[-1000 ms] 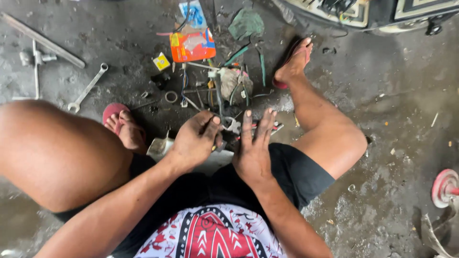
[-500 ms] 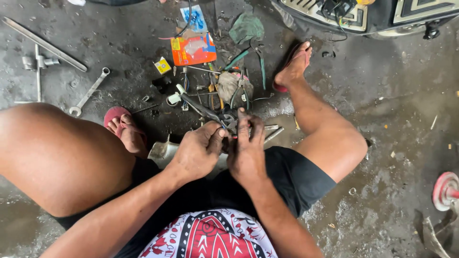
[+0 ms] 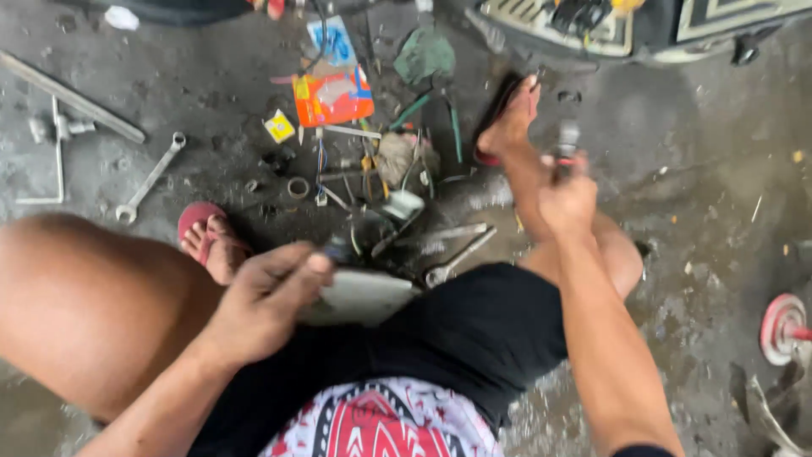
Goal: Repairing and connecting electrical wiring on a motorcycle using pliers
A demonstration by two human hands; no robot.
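I sit on a grimy concrete floor with my knees apart. My left hand (image 3: pixel 271 296) grips the edge of a flat pale-grey part (image 3: pixel 364 296) that rests between my legs. Over my right shin, my right hand (image 3: pixel 565 196) is raised and closed around a small metal tool with a red band (image 3: pixel 567 144); the view is blurred, so I cannot tell its exact kind. Loose tools and wires (image 3: pixel 372 178) lie on the floor just beyond the grey part.
An orange packet (image 3: pixel 334 97), a small yellow box (image 3: pixel 280 127), a green rag (image 3: pixel 425 52) and a spanner (image 3: pixel 152 178) lie ahead. Metal bars (image 3: pixel 72 97) lie far left. A vehicle's underside (image 3: pixel 592 25) fills the top right. A red wheel (image 3: pixel 782 326) stands at right.
Both hands were together over the small parts between my legs. My right hand has since swung up and to the right with a tool, and my left has dropped onto the grey part.
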